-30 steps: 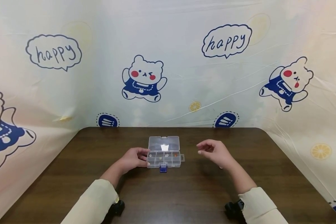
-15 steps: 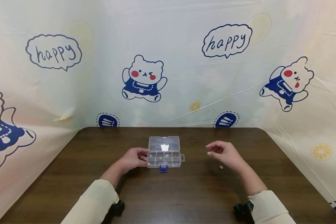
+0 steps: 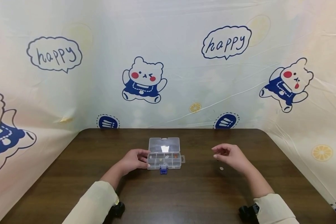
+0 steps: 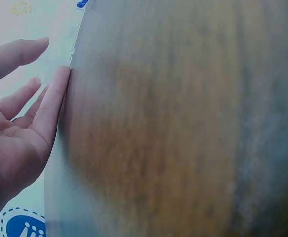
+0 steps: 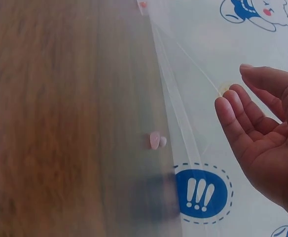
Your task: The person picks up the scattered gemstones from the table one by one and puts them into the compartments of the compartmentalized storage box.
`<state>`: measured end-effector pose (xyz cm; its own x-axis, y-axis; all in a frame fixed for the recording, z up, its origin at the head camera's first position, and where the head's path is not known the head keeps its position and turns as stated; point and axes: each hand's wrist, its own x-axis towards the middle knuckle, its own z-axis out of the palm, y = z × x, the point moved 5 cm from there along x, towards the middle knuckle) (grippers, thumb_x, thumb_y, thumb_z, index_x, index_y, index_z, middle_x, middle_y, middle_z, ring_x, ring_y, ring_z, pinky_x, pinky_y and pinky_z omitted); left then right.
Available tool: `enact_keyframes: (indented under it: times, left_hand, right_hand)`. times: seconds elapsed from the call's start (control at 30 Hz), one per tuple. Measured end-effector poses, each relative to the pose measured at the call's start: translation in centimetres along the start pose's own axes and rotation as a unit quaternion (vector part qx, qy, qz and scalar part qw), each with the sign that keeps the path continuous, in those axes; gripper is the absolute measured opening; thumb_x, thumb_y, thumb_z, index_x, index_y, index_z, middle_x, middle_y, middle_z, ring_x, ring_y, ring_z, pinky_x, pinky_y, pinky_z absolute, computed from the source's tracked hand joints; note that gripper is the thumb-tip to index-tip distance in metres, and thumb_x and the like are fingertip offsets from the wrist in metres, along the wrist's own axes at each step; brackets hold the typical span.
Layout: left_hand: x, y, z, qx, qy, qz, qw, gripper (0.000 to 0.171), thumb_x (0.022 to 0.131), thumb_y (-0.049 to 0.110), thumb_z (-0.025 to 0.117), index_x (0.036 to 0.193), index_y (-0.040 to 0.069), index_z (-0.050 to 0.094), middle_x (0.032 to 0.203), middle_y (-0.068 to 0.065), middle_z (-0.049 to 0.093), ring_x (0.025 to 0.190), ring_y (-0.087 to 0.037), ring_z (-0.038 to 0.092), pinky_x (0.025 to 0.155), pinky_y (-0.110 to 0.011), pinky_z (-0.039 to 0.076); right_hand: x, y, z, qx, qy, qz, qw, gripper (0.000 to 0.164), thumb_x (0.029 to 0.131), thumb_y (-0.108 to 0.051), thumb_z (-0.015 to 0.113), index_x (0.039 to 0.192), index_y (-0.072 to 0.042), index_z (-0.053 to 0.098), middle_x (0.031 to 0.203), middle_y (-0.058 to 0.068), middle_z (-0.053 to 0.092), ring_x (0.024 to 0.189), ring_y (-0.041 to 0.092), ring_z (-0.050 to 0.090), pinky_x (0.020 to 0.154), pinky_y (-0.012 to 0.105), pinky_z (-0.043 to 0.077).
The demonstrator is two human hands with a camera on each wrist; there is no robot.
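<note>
A clear plastic compartment box (image 3: 168, 163) stands on the table with its lid (image 3: 156, 143) raised at the back. Small whitish pieces and an orange piece (image 3: 175, 156) lie in its far compartments. My left hand (image 3: 133, 161) rests against the box's left side, thumb by the near corner; in the left wrist view its fingers (image 4: 53, 103) look nearly straight. My right hand (image 3: 232, 155) hovers right of the box, fingers loosely bent and apart, nothing between them. Below it lies a small whitish stone (image 3: 221, 168). The right wrist view shows a pink oval stone (image 5: 155, 140) beside a paler one (image 5: 162, 141).
The brown table (image 3: 168, 196) reaches back to a printed curtain (image 3: 182, 81) with bears and "happy" bubbles. A blue latch (image 3: 163, 170) juts from the box's front and a clear tab (image 3: 183, 159) from its right side. Dark wrist cameras (image 3: 119, 209) sit below both sleeves.
My right hand has moved away to the right from the box, uncovering the whitish stone on the table. The left hand and the box have stayed put.
</note>
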<state>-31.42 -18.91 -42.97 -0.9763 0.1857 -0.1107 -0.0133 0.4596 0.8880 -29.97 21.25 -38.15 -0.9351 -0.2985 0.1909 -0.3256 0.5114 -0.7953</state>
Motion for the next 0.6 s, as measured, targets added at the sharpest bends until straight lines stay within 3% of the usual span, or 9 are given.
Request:
enact_keyframes:
  times: [0.6]
  left_hand:
    - [0.2,0.1,0.0,-0.003,-0.004,-0.005,1.0000,0.061,0.074,0.000,0.083,0.130,0.002,0.059,0.111,-0.009,0.063,0.091,-0.022,0.060,0.078,-0.033,0.057]
  right_hand:
    - [0.4,1.6,-2.0,0.002,0.006,0.022,1.000,0.027,0.087,-0.006,0.073,0.112,0.002,0.068,0.102,0.017,0.069,0.087,0.024,0.061,0.071,0.025,0.054]
